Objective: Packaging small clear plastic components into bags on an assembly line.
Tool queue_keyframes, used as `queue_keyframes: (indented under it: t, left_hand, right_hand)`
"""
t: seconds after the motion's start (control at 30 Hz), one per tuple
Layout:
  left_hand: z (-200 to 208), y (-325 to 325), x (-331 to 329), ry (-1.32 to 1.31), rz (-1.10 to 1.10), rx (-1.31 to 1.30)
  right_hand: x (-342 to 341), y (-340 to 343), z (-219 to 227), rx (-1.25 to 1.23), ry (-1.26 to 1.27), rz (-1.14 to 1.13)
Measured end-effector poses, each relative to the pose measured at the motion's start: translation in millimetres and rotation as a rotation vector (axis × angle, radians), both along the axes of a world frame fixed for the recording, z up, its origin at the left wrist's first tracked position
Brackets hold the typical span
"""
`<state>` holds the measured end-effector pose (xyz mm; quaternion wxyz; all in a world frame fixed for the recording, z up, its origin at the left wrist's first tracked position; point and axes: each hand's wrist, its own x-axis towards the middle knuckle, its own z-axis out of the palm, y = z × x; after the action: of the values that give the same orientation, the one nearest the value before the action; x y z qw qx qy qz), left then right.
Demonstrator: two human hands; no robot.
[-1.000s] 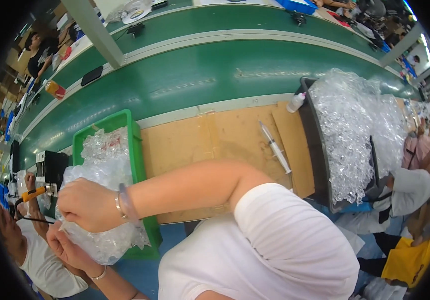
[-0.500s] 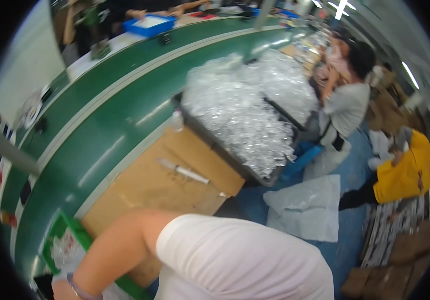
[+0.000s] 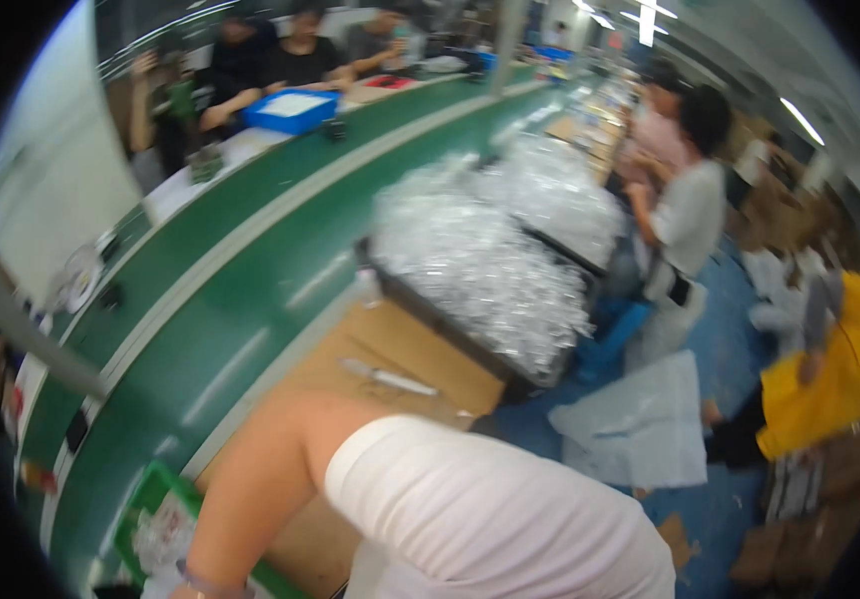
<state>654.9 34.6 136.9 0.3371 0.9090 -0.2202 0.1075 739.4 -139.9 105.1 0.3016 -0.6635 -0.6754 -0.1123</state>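
Note:
My right arm (image 3: 260, 479), in a white sleeve, bends across the lower part of the view. Only a sliver of my right hand (image 3: 184, 593) shows past the wristband at the bottom edge; its fingers are cut off. Close by it stands a green crate (image 3: 155, 474) with crumpled clear plastic (image 3: 162, 534) inside. Beyond my elbow, a slim white tool with a narrow tip (image 3: 390, 377) lies on a brown cardboard sheet (image 3: 465, 374). My left hand is out of view.
A black bin (image 3: 450, 324) heaped with shiny clear plastic pieces (image 3: 510, 280) stands ahead, a small pale bottle (image 3: 368, 288) at its corner. Green conveyor belts (image 3: 250, 339) curve along the left. Right lies a white sack (image 3: 640, 424). Several people work around, one in yellow (image 3: 830, 359).
The view has shifted, so the bin, cardboard and crate appear lower and further right. My right hand has slipped mostly below the bottom edge.

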Motion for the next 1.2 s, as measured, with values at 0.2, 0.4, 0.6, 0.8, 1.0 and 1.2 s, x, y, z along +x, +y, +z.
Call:
queue_keyframes:
  t: [0.2, 0.4, 0.6, 0.8, 1.0, 1.2]
  left_hand:
    - [32.5, -21.7, -18.8, 0.169, -0.392, 0.491]
    - [16.5, 1.2, -34.9, -0.026, -0.495, 0.077]
    - [10.3, 0.8, -32.2, -0.016, -0.502, 0.001]
    - [15.4, 13.5, -30.5, -0.087, -0.507, 0.288]
    - [22.4, -22.0, -23.1, -0.367, -0.121, 0.351]
    - [14.3, -22.7, -39.4, -0.452, 0.093, 0.444]
  right_hand:
    - [-31.9, -32.1, 42.3, -0.538, -0.065, 0.168]
    - [-30.3, -23.3, 41.8, -0.247, 0.035, 0.357]
    - [-20.1, -41.7, 46.0, -0.323, 0.001, 0.298]
    - [-19.0, -37.9, 36.8, -0.283, -0.012, 0.248]
    - [-20.6, -37.9, 50.4, -0.009, -0.078, 0.147]
    - [-11.7, -42.4, 46.2, -0.129, -0.042, 0.181]
